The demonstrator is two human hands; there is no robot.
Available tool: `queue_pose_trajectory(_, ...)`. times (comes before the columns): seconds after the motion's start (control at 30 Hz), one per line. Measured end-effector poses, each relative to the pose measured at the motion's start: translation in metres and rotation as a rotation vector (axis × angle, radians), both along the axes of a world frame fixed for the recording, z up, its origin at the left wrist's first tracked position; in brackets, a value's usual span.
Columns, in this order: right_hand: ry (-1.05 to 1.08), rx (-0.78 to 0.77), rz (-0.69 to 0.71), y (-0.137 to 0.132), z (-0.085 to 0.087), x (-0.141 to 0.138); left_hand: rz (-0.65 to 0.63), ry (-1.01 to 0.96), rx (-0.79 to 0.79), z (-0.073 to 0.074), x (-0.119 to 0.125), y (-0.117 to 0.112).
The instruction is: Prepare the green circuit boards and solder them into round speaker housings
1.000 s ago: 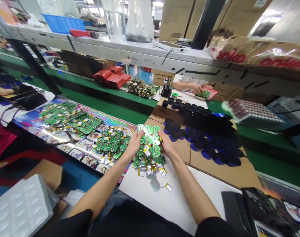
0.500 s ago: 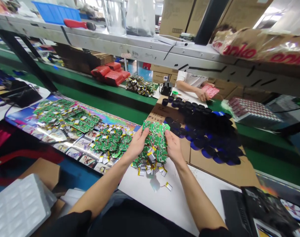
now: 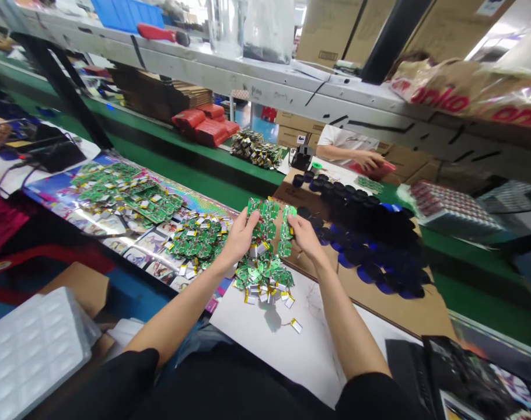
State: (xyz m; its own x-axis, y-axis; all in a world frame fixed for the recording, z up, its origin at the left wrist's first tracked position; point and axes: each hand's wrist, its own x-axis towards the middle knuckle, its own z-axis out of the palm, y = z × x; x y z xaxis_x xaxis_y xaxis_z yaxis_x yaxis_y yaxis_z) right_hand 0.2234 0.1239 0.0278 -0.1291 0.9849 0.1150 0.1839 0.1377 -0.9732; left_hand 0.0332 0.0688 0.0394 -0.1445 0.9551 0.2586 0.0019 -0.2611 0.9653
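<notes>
Circuit boards [image 3: 265, 230] half-hidden behind left hand [image 3: 241, 239]

The green circuit boards [image 3: 262, 274] at the center of the frame carry silver batteries [image 3: 252, 298] edged in yellow. A glossy multicolored printed sheet [image 3: 129, 233] spreads left of them, black discs with blue undersides [image 3: 370, 251] lie right, and a tan bag [image 3: 462, 96] shows red lettering at upper right.

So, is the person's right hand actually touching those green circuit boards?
Touching: the head view shows the right hand with its fingers pressed against a strip of green circuit boards.
</notes>
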Motion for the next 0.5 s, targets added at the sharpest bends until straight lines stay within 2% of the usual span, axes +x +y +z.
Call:
queue_pose_trajectory(0.13, -0.163, 0.037, -0.024, 0.019, 0.008, -0.004, 0.007, 0.019, 0.051, 0.013, -0.005, -0.011)
queue_pose_trajectory(0.23, -0.222, 0.071, -0.081, 0.015, 0.019, 0.001, 0.024, -0.013, 0.039, 0.019, -0.004, -0.017)
queue_pose_trajectory(0.33, -0.195, 0.098, -0.084, -0.007, 0.03, 0.006, 0.038, -0.043, 0.013, 0.018, 0.0, -0.02)
queue_pose_trajectory(0.43, 0.034, -0.005, 0.136, -0.038, 0.032, 0.0, 0.021, -0.084, -0.008, 0.015, 0.011, -0.018)
queue_pose_trajectory(0.5, 0.106, 0.027, 0.112, -0.056, 0.028, -0.01, -0.028, -0.113, -0.02, 0.012, 0.022, -0.015)
